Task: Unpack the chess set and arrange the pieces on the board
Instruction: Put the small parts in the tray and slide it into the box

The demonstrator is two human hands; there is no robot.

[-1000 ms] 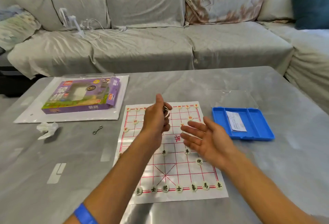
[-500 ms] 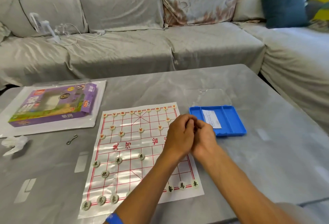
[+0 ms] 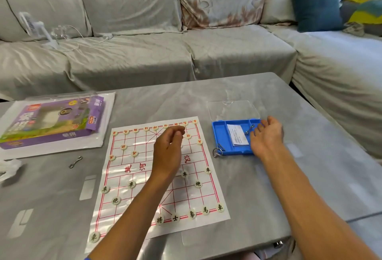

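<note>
The paper chess board (image 3: 144,165) lies flat on the table with round cream pieces set along its far row (image 3: 135,130) and near row (image 3: 192,214). My left hand (image 3: 168,152) hovers over the board's far half, fingers loosely curled, with nothing visible in them. Over the right side of the blue plastic tray (image 3: 220,133) rests my right hand (image 3: 266,135), its fingers relaxed. A small metal link (image 3: 249,129) lies in the tray just off its fingertips. A folded paper slip (image 3: 237,135) also lies in the tray.
A metal ring piece (image 3: 218,151) lies at the tray's front left corner, and a clear lid (image 3: 233,110) behind the tray. The purple box (image 3: 51,122) sits on a plastic sheet at far left. A metal hook (image 3: 75,162) and crumpled tissue (image 3: 8,167) lie left of the board.
My hands met over the board's right edge, then parted. The right hand moved to the blue tray and the left drew back over the board. The ring is gone from my left hand.
</note>
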